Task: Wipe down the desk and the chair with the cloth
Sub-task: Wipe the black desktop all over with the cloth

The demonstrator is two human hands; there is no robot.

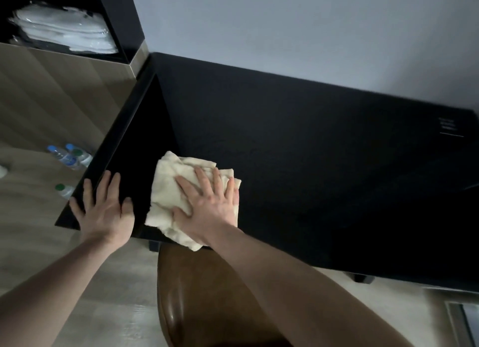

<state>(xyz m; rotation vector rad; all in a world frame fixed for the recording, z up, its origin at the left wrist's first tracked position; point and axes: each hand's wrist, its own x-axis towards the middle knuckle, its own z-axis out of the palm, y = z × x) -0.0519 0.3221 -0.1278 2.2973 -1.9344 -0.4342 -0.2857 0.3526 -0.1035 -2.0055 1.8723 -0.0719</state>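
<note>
A cream cloth (166, 188), bunched and folded, lies on the black desk (311, 152) near its front left corner. My right hand (207, 204) presses flat on the cloth with straight, spread fingers. My left hand (103, 212) rests flat on the desk's left front corner, fingers spread over the edge. The brown leather chair (197, 295) stands just below the desk's front edge, partly hidden by my right forearm.
Several plastic water bottles (70, 157) stand on the wooden floor left of the desk. A dark shelf unit (121, 23) at the upper left holds white folded items (64, 30). A pale wall runs behind the desk. White printed marks (448, 126) sit near the desk's right end.
</note>
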